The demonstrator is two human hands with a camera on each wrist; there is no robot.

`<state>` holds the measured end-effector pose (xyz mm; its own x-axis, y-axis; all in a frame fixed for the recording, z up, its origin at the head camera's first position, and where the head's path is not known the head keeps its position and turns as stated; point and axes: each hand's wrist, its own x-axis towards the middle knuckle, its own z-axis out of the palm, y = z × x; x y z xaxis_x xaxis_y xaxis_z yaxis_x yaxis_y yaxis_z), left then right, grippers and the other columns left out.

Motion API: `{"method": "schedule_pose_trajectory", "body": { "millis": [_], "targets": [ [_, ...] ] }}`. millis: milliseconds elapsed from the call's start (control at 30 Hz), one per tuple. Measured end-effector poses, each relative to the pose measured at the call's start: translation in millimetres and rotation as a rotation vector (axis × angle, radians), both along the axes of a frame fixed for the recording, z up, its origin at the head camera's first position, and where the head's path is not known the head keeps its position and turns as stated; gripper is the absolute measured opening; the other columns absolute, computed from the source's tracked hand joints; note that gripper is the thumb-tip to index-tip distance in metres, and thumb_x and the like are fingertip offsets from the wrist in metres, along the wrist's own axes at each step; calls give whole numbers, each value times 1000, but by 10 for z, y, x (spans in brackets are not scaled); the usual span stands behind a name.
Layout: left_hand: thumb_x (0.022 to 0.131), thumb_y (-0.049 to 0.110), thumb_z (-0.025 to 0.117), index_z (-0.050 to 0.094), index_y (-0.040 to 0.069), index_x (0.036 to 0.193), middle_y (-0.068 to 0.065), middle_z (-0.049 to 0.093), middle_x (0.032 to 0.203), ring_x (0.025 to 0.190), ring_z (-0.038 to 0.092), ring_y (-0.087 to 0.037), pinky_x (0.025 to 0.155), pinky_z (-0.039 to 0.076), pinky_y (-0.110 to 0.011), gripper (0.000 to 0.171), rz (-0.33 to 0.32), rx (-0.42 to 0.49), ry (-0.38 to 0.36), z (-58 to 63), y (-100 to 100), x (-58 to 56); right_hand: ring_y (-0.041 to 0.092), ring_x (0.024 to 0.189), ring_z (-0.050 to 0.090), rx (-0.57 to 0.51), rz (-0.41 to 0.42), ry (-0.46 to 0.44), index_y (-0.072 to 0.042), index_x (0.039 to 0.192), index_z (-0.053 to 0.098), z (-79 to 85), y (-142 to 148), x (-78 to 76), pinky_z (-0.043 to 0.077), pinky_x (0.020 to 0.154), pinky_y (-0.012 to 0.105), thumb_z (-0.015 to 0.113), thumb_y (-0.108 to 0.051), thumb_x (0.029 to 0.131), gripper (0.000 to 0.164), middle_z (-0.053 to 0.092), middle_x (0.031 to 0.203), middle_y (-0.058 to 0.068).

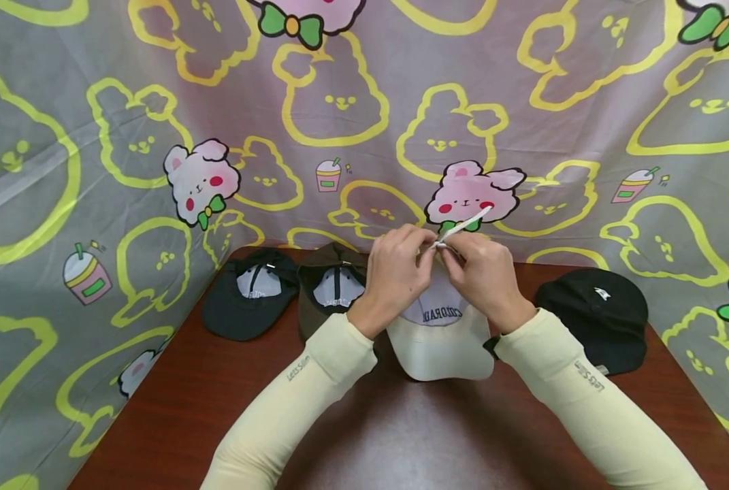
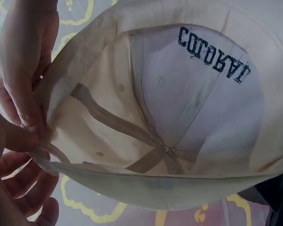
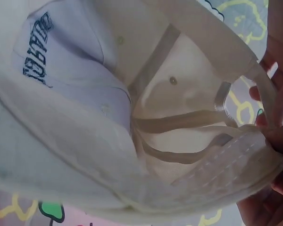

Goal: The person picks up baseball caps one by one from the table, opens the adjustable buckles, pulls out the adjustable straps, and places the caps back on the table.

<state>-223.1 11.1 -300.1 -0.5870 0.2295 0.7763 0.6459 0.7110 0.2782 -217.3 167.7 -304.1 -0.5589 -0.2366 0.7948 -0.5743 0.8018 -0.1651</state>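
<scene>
A cream baseball cap (image 1: 442, 352) stands inside up, its brim toward me and reversed "COLORADO" stitching showing on the lining. At its back edge my left hand (image 1: 399, 275) and right hand (image 1: 485, 275) meet, each pinching the cap's back strap. The loose end of the pale strap (image 1: 471, 223) sticks up to the right above the fingertips. Seams and sweatband inside the cap (image 2: 108, 108) show in the left wrist view. From the right wrist, the strap (image 3: 264, 94) and back opening are visible; fingers partly cover the fastening.
Left of the cream cap lie a brown cap (image 1: 311, 309) and a black cap (image 1: 241, 316), both showing their linings. A black cap with a white emblem (image 1: 591, 316) sits at the right. A printed curtain (image 1: 364, 156) hangs behind the brown table (image 1: 401, 435).
</scene>
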Motion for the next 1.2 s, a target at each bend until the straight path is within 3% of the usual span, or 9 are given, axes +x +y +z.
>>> {"method": "schedule_pose_trajectory", "body": {
  "millis": [233, 533, 900, 1200],
  "targets": [
    [91, 10, 62, 75, 13, 91, 2, 70, 85, 77, 64, -12, 68, 49, -29, 13, 4, -16, 17, 0, -7, 13, 23, 60, 63, 30, 25, 41, -2, 85, 73, -25, -9, 13, 54, 55, 37, 71, -10, 87, 9, 70, 73, 11],
    [89, 12, 66, 74, 16, 86, 4, 69, 81, 78, 65, -13, 70, 49, -31, 10, 25, -47, 28, -23, 28, 13, 22, 50, 54, 11, -42, 49, -3, 77, 70, -35, 84, -10, 42, 47, 34, 69, -12, 87, 14, 62, 62, 10],
    [93, 13, 62, 73, 15, 98, 3, 70, 90, 81, 65, -13, 70, 49, -30, 13, -14, -7, 5, 5, 67, 17, 23, 56, 61, 28, -13, 20, -2, 86, 74, 8, 83, 56, 50, 52, 38, 73, -13, 87, 11, 71, 74, 12],
    [92, 13, 65, 75, 16, 88, 4, 67, 78, 74, 62, -13, 69, 45, -29, 11, -3, -41, 36, 18, 49, 47, 22, 51, 57, 27, -38, 1, -2, 81, 72, 1, 93, 53, 47, 48, 35, 72, -13, 87, 12, 66, 65, 11]
  ]
}}
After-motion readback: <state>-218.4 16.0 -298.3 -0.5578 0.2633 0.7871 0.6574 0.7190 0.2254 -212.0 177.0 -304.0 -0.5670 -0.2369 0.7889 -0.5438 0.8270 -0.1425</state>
